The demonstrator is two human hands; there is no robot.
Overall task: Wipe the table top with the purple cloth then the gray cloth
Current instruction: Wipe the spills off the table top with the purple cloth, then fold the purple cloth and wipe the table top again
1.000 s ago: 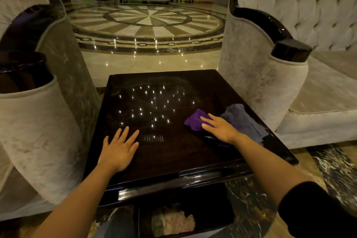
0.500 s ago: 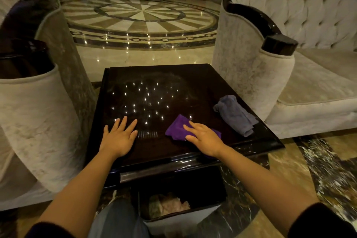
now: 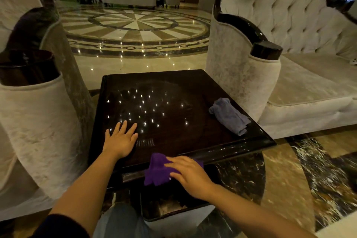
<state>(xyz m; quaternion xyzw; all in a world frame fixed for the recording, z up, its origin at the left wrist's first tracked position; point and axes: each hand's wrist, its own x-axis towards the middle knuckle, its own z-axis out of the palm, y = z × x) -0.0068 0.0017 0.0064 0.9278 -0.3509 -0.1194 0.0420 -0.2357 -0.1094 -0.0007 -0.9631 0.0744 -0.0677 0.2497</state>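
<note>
A dark glossy square table (image 3: 173,87) stands in front of me, its top mirroring ceiling lights. My right hand (image 3: 190,175) presses flat on the purple cloth (image 3: 157,170) at the table's near edge, where the cloth hangs partly over the rim. My left hand (image 3: 120,140) rests palm down on the near left of the top, fingers spread, holding nothing. The gray cloth (image 3: 229,115) lies crumpled near the right edge, untouched.
Cream upholstered armchairs flank the table, one at the left (image 3: 32,121) and a tufted sofa at the right (image 3: 289,75), both close to its sides. A bin (image 3: 173,208) sits under the near edge. Polished marble floor stretches beyond.
My right hand has dragged the purple cloth from beside the gray cloth toward me, down to the table's near edge. My left hand has stayed planted in the same spot.
</note>
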